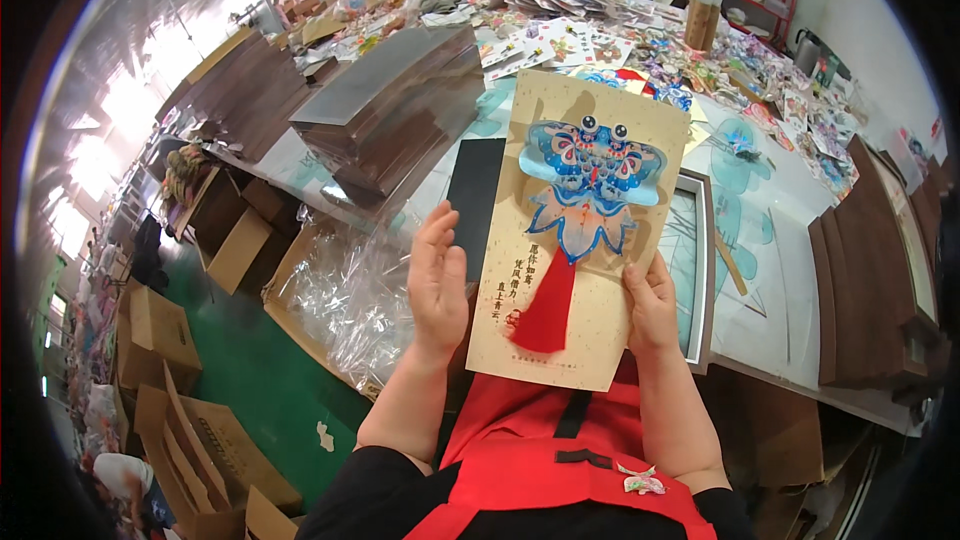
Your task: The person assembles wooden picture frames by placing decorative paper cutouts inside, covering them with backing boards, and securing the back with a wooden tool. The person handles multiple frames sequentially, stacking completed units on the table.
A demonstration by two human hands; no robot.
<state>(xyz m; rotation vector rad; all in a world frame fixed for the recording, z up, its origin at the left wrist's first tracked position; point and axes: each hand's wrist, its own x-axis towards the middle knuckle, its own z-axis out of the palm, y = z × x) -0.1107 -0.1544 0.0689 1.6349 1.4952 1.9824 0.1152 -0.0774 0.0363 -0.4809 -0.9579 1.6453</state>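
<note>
We pinch the beige card (608,315) with our right hand (652,305) — left hand (437,275) released, upright just beside it!

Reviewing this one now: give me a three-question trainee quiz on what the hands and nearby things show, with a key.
1. Which hand grips the beige card?
2. Fill in: the tassel on the card is ____ in colour.
3. What lies in the open carton nearest the left hand? A) cloth B) clear plastic C) bottles

Key: 1. The right hand. 2. Red. 3. B.
</note>
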